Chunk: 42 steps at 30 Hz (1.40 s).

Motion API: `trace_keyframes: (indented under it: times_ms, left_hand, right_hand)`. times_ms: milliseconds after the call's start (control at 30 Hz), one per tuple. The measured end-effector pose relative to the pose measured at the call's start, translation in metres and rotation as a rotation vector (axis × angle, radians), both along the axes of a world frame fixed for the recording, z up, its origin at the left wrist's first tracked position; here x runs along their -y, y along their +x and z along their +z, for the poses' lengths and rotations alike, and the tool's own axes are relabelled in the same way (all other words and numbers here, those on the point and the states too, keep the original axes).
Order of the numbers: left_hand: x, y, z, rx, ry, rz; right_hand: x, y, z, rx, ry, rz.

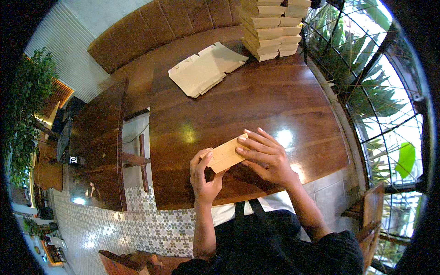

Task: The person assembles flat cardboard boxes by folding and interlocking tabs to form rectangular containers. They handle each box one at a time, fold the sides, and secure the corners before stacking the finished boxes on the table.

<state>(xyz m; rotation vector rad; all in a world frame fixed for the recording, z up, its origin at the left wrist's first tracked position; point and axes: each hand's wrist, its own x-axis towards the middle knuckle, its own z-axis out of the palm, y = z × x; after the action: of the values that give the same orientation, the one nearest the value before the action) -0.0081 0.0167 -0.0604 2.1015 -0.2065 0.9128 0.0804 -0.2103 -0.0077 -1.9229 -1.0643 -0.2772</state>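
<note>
A small brown cardboard box (227, 155) is held between my two hands, just above the near part of the wooden table. It is tilted, with its right end farther away than its left. My left hand (204, 178) is closed around the box's left end, thumb below and fingertips at the top edge. My right hand (271, 159) grips the right end, with fingers over the upper face and the thumb underneath. The underside of the box is hidden. Farther back on the table lies a flat, unfolded cardboard blank (206, 68) with cut flaps.
A tall stack of cardboard boxes (275, 34) stands at the table's far right corner. Behind the wooden table (270, 101) runs a brown padded bench (169, 23). A second dark table (98, 146) is across a gap at left. Gridded windows (385, 91) line the right.
</note>
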Motion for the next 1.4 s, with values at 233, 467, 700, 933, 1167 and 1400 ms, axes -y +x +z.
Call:
trace_keyframes:
  times_ms: [233,467,700,933,1167,1400]
  left_hand:
    - [-0.006,-0.004,-0.012,-0.235,-0.130,-0.401]
    - [0.032,0.006,-0.050,-0.395,-0.506,-0.390]
    - [0.049,0.034,-0.041,-0.352,-0.739,-0.448]
    - [0.041,0.107,-0.038,-0.279,-0.926,-0.693]
    - [0.020,0.148,-0.067,-0.570,-0.598,-0.396]
    - [0.015,0.153,-0.078,-0.560,-0.738,-0.462]
  right_hand:
    - [0.007,-0.013,-0.057,-0.745,0.649,-0.175]
    - [0.011,-0.029,-0.100,-0.903,0.472,-0.276]
    - [0.024,0.006,-0.074,-0.844,0.439,-0.124]
    - [0.060,0.076,0.014,-0.752,0.548,-0.441]
    - [0.051,0.252,0.212,0.191,0.481,-0.603]
    - [-0.010,0.432,0.265,0.116,0.215,-0.895]
